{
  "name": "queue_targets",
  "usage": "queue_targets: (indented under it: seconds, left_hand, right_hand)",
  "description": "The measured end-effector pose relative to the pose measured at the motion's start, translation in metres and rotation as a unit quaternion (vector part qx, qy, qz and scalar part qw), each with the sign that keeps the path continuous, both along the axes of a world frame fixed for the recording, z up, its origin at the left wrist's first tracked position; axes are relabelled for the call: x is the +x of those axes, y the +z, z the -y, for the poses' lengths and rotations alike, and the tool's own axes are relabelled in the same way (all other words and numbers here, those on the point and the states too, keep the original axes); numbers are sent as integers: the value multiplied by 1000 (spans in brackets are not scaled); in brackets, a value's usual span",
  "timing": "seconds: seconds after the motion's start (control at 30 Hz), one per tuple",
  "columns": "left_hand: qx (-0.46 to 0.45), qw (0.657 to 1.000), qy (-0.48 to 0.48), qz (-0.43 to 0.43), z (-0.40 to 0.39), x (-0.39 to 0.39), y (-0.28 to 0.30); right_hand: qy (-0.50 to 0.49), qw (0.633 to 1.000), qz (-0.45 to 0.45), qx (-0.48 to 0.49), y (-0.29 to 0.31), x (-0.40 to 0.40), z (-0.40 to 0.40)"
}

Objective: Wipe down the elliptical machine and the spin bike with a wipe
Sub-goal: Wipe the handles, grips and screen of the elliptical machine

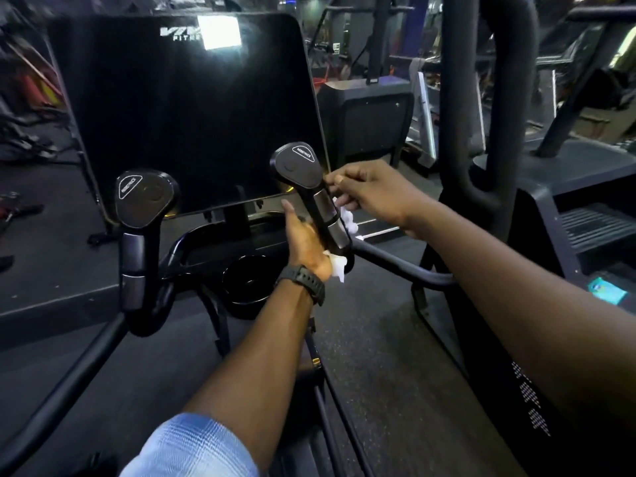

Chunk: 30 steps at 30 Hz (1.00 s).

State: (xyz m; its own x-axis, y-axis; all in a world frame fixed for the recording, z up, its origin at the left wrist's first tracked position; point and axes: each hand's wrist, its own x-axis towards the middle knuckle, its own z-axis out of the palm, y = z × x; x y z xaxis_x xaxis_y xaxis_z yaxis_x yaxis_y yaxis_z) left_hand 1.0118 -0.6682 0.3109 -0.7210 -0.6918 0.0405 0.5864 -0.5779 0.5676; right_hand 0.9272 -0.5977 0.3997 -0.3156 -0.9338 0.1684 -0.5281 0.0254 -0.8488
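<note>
Nearest, a rolled blue sleeve [192, 445] covers the left upper arm, and both bare forearms reach forward over dark rubber floor [378, 356]. The left wrist carries a black watch [304, 282]. The left hand [304, 241] lies against the left side of the right handle grip [325, 215] of the elliptical machine [206, 256], fingers fairly straight, with a white wipe [339, 265] bunched under its palm at the grip's lower end. The right hand [370, 196] comes in from the right, fingers curled and pinching more of the white wipe against the grip's right edge, just below the paddle-shaped handle top [298, 166]. The left handle grip [137, 242] stands well apart to the left, untouched. Between the handles sits a round cup holder [246, 280]. Beyond rises the dark console screen [186, 108], its right edge just behind the held handle. To the right, a thick black upright [461, 132] and steps [592, 228] crowd close; open floor lies left.
</note>
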Motion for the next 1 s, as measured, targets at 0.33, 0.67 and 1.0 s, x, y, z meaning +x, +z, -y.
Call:
queue_targets:
  seconds: [0.33,0.67,1.0]
  left_hand:
    - [-1,997,43,68,0,12,11]
    - [33,996,-20,81,-18,31,10]
    - [42,992,84,-83,36,54,58]
  right_hand:
    - [-40,998,49,14,-4,10,-3]
    - [-37,999,24,24,-6,9,-4]
    - [-28,999,39,24,-13,5,-5]
